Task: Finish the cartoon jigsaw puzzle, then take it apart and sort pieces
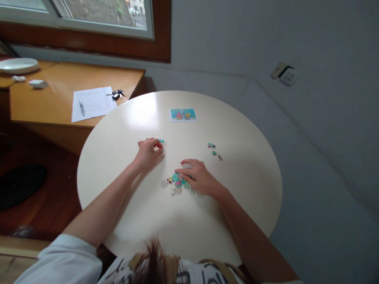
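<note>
A round cream table [242, 189] carries small jigsaw pieces. My left hand [149, 153] rests on the table with its fingers curled around teal puzzle pieces [161, 141] at its fingertips. My right hand [197, 176] lies flat, fingers stretched out over a loose pile of teal, pink and white pieces [175, 184]. A few more loose pieces [214, 151] lie to the right, apart from both hands. A small reference picture card [182, 114] with cartoon figures lies at the far side of the table.
A wooden desk [56, 102] stands to the left with a paper sheet [92, 103], a pen [82, 107], keys [117, 94], a white plate [18, 65] and a small white box [37, 83]. A wall socket [286, 74] sits on the grey wall at right.
</note>
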Available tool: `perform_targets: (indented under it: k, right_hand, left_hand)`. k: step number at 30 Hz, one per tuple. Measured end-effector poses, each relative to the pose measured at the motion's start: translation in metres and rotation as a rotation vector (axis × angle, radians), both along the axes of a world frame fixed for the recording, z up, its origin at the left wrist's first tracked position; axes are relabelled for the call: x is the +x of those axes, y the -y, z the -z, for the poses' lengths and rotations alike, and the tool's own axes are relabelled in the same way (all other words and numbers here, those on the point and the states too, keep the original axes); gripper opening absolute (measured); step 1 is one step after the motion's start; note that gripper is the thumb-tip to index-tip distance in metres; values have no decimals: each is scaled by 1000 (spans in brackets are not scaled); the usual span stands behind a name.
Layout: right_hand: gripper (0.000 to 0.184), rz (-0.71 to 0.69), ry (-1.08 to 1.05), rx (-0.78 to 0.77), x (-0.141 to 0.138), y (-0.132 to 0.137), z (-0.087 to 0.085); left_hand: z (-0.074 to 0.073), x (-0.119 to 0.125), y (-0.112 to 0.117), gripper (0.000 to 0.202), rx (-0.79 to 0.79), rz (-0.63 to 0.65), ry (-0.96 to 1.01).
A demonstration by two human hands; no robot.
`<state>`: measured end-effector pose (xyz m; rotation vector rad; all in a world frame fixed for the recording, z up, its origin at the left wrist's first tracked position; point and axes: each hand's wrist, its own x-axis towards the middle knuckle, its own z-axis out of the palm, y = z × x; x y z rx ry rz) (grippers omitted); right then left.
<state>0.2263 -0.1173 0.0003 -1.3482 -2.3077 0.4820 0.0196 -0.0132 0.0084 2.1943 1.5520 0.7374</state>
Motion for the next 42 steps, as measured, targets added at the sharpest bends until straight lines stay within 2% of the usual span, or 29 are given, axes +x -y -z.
perform_targets:
  k: [10, 13, 18, 22, 28, 42]
  right_hand:
    - [14, 121, -56, 60, 4, -7, 5]
    - [18, 166, -63, 50, 3, -8, 6]
    - [15, 208, -83, 1, 1, -8, 4]
    - [11, 213, -89, -24, -1, -8, 2]
    - [20, 197, -55, -27, -1, -8, 0]
    - [15, 212, -82, -75, -3, -8, -3]
  left_hand:
    - [4, 2, 1, 6, 23, 18, 45]
    - [5, 2, 2, 5, 36, 23, 54]
    - [4, 3, 1, 5, 20, 19, 45]
    - [4, 3, 2, 6, 18, 13, 33]
    - [0, 6, 4, 7, 6, 9, 20]
    - [-1, 8, 7, 8, 4, 13, 44]
